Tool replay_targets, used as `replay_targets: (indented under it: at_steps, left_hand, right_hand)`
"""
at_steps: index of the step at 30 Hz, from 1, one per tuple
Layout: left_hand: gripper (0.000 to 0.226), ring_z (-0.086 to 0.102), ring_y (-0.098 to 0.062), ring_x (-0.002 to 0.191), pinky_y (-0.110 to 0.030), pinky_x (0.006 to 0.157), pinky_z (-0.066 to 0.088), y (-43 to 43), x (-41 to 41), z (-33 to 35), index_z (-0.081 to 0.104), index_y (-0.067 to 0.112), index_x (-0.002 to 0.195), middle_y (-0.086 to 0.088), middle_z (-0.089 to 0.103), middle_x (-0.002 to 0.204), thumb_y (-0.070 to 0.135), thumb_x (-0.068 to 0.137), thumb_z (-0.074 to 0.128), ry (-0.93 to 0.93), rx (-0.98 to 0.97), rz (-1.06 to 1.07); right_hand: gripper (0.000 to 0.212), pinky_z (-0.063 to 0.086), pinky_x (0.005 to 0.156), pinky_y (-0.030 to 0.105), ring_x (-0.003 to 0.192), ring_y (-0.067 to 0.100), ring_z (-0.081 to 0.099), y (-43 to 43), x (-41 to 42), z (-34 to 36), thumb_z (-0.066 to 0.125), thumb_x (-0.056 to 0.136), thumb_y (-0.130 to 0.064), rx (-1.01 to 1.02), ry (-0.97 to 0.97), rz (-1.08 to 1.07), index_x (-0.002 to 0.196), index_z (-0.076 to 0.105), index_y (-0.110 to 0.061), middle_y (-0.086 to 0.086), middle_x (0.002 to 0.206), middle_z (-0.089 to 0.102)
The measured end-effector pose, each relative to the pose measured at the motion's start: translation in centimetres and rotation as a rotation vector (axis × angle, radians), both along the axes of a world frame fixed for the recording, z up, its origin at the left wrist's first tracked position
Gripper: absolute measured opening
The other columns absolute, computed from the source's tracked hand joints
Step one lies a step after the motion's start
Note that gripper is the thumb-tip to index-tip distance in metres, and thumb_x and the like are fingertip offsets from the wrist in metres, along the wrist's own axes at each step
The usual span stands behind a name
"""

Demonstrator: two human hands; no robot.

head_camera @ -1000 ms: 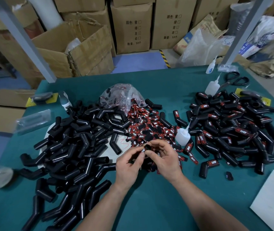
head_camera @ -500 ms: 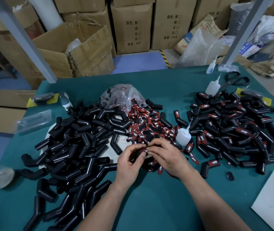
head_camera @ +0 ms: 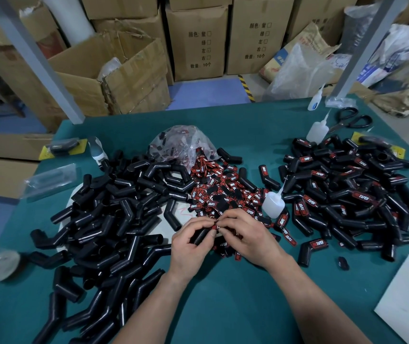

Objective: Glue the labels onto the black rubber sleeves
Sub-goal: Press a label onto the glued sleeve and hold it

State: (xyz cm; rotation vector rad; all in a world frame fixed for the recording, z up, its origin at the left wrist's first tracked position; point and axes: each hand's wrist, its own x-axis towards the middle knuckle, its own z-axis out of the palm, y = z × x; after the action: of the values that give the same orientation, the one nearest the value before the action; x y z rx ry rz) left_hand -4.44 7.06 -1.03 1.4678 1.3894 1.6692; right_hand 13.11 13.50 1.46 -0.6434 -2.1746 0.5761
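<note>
My left hand [head_camera: 190,244] grips a black rubber sleeve [head_camera: 200,236] just above the green table. My right hand [head_camera: 245,235] meets it fingertip to fingertip and pinches a small red and black label [head_camera: 215,227] against the sleeve's upper end. A heap of loose labels [head_camera: 219,192] lies right behind the hands. Unlabelled black sleeves [head_camera: 114,219] are piled on the left; sleeves bearing red labels [head_camera: 347,192] are piled on the right. A small white glue bottle [head_camera: 273,203] stands just right of the label heap.
A clear bag of labels [head_camera: 182,142] lies behind the heap. A second glue bottle [head_camera: 318,130], a third [head_camera: 314,100] and black scissors [head_camera: 352,120] sit at the far right. A white sheet [head_camera: 407,304] lies at the near right edge. A tape roll [head_camera: 1,265] is far left.
Both hands have moved slightly away from me toward the label heap. The sleeve's open end no longer faces up; the right fingers now press a label onto it.
</note>
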Motion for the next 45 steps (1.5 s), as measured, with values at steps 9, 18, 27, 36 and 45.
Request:
replay_targets:
  at_steps: [9, 18, 27, 36, 45]
  left_hand:
    - [0.034, 0.072, -0.017, 0.106, -0.028, 0.096, 0.054, -0.3, 0.2, 0.4, 0.071, 0.042, 0.109, 0.014, 0.074, 0.110, 0.016, 0.088, 0.069, 0.007, -0.015, -0.014]
    - [0.040, 0.072, -0.017, 0.103, -0.027, 0.093, 0.055, 0.1, 0.2, -0.6, 0.069, 0.047, 0.106, 0.015, 0.073, 0.108, 0.013, 0.084, 0.068, 0.044, -0.037, 0.015]
    - [0.038, 0.072, -0.017, 0.105, -0.024, 0.095, 0.053, -0.1, 0.1, -0.2, 0.069, 0.045, 0.107, 0.014, 0.073, 0.109, 0.013, 0.087, 0.067, 0.002, -0.037, -0.020]
    - [0.015, 0.071, -0.013, 0.101, -0.023, 0.092, 0.054, -0.3, 0.4, 0.6, 0.072, 0.028, 0.096, 0.012, 0.075, 0.103, 0.017, 0.086, 0.068, -0.100, -0.064, -0.004]
    - [0.021, 0.071, -0.015, 0.104, -0.022, 0.094, 0.052, 0.0, 0.2, 0.1, 0.074, 0.028, 0.105, 0.016, 0.071, 0.109, 0.016, 0.088, 0.073, 0.069, 0.003, -0.020]
  right_hand:
    - [0.011, 0.054, 0.085, 0.030, 0.100, 0.015, 0.063, -0.2, -0.7, -1.1, 0.067, 0.096, -0.013, -0.041, 0.083, -0.013, 0.106, 0.070, -0.007, 0.004, 0.110, 0.059]
    - [0.012, 0.055, 0.082, 0.031, 0.099, 0.014, 0.063, -0.2, -0.8, -1.5, 0.070, 0.093, -0.009, -0.035, 0.091, -0.023, 0.104, 0.067, -0.010, 0.003, 0.108, 0.059]
    - [0.013, 0.055, 0.083, 0.028, 0.098, 0.014, 0.064, -0.4, -0.9, -1.2, 0.071, 0.092, -0.009, -0.040, 0.101, -0.039, 0.105, 0.069, -0.009, 0.005, 0.105, 0.061]
    - [0.012, 0.051, 0.088, 0.027, 0.100, 0.018, 0.065, -0.4, -0.7, -1.0, 0.070, 0.092, -0.005, -0.108, 0.150, -0.028, 0.102, 0.073, 0.000, 0.007, 0.106, 0.065]
    - [0.010, 0.054, 0.085, 0.033, 0.099, 0.020, 0.067, -0.2, -0.5, -1.0, 0.074, 0.086, 0.002, -0.110, 0.188, -0.042, 0.096, 0.073, 0.001, 0.009, 0.105, 0.067]
